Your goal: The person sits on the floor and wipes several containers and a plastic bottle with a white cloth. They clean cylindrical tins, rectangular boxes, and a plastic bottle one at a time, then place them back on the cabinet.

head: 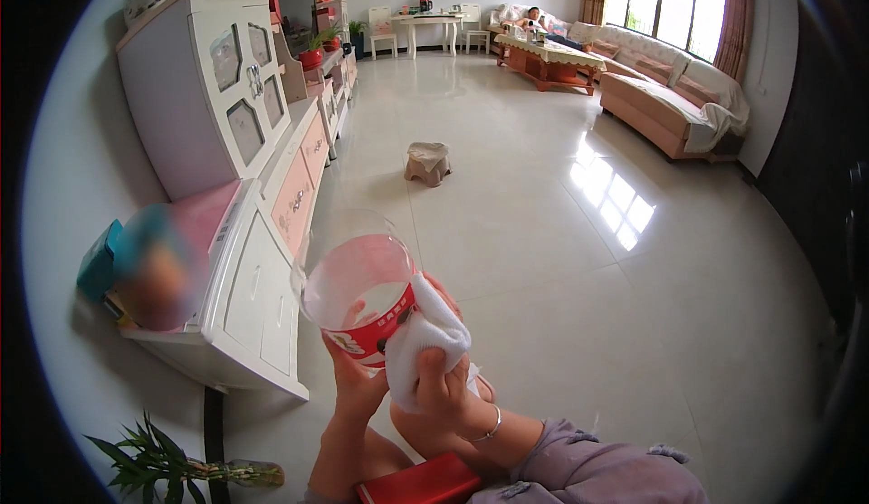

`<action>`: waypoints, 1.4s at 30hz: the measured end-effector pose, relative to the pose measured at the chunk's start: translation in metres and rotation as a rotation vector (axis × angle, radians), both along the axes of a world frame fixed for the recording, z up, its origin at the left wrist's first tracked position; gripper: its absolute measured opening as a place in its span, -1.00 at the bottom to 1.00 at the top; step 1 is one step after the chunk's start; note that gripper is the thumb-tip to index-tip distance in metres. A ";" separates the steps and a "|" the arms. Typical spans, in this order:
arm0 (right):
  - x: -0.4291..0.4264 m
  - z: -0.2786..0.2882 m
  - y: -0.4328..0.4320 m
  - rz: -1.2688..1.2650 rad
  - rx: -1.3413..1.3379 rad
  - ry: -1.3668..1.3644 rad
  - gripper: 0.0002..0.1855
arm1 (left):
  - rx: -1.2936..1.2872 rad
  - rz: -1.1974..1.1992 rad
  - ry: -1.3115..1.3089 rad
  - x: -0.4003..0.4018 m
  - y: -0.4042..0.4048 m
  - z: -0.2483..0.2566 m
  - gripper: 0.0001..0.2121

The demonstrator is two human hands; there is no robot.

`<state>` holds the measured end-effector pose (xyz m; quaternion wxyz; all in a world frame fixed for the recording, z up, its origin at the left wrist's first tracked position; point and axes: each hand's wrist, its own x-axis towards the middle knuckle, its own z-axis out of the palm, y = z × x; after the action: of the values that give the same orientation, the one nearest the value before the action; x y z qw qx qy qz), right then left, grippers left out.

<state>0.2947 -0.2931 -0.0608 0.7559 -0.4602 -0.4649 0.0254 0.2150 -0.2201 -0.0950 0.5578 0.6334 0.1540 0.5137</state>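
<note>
A clear plastic jar (360, 280) with a red printed label band is tilted in front of me, its wide mouth facing up and away. My left hand (356, 385) grips it from below on the left side, and some fingers show through the clear wall. In my right hand (445, 385) is a bunched white cloth (424, 341), pressed to the jar's right side over part of the label. The right wrist wears a silver bangle. On my lap, between my forearms, lies a red box (434, 480), partly cut off by the lower picture edge.
A white and pink cabinet (261, 280) runs along the left wall, with a blurred object (153, 266) on its near end. Lucky bamboo (170, 460) in a glass vase is at lower left. Ahead are a low stool (428, 163), a coffee table (550, 63) and a person on the sofa (652, 103).
</note>
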 end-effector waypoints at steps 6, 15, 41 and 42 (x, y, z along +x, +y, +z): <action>0.018 0.005 -0.008 0.271 0.015 0.162 -0.29 | -0.068 -0.029 -0.035 -0.008 0.002 -0.004 -0.30; 0.054 0.000 0.007 0.732 -0.401 0.728 -0.33 | 0.060 -0.164 -0.172 -0.015 0.009 -0.009 -0.30; 0.014 -0.030 0.005 0.498 -0.760 -0.416 -0.64 | 0.545 0.560 -0.131 -0.031 0.048 -0.017 -0.32; 0.015 -0.051 0.011 0.555 -0.581 -0.253 -0.63 | 0.533 0.636 -0.121 -0.030 0.050 -0.013 -0.29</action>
<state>0.3095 -0.2823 -0.1122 0.4964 -0.5110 -0.6338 0.3012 0.1850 -0.1699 -0.1083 0.1959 0.6452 0.1702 0.7186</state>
